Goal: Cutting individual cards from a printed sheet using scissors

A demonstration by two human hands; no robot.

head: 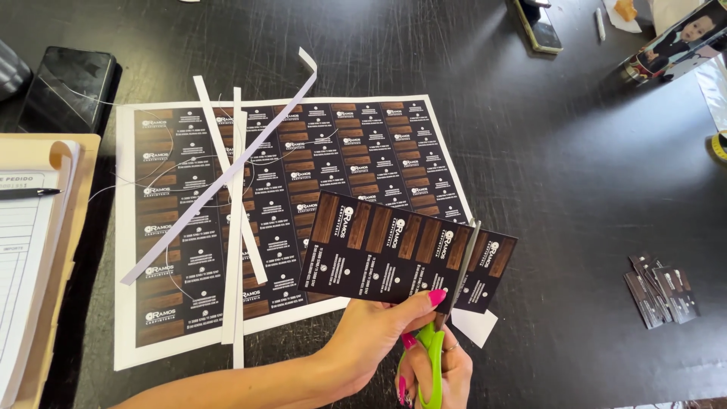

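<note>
My left hand (379,333) pinches the lower edge of a dark strip of printed cards (394,254) with brown wood-look panels, holding it above the table. My right hand (443,371) grips green-handled scissors (454,303); the blades cross the strip near its right end, cutting upward between two cards. Beneath lies a large printed sheet of the same cards (303,197) with a white border.
Several white paper offcut strips (235,227) lie across the sheet. Cut cards (663,291) are piled at the right. A notepad with pen (30,242) sits at the left, a black phone (68,87) above it, another phone (538,26) at the top, and a photo box (674,45) at the top right.
</note>
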